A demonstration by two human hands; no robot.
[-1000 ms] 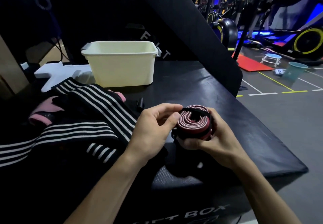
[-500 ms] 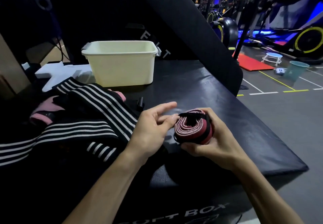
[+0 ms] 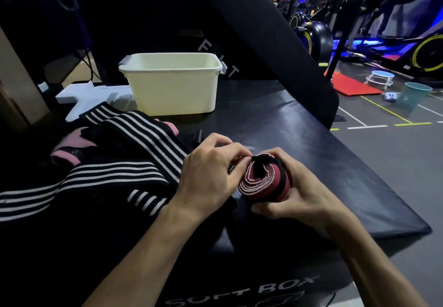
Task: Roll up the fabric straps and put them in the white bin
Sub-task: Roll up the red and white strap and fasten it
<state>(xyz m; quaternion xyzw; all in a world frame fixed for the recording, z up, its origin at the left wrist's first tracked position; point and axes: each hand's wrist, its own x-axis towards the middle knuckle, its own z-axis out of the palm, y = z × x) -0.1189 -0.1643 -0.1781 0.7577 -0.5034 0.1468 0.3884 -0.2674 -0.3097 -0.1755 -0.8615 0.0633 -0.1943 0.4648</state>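
I see the rolled strap [image 3: 263, 182] near the front of the table [image 3: 275, 120], held between my left hand [image 3: 211, 177] on its left and my right hand [image 3: 294, 191] on its right and beneath it. Left of my hands the unrolled straps [image 3: 124, 153] lie piled on the table. Behind that pile, toward the table's far edge, stands the bin [image 3: 172, 86], well apart from the roll.

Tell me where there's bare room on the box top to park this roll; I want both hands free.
Free: the black top right of the white bin, running to the box's right edge beyond the right hand. Crowded: left of the left hand, where striped straps and a pink strap are heaped.
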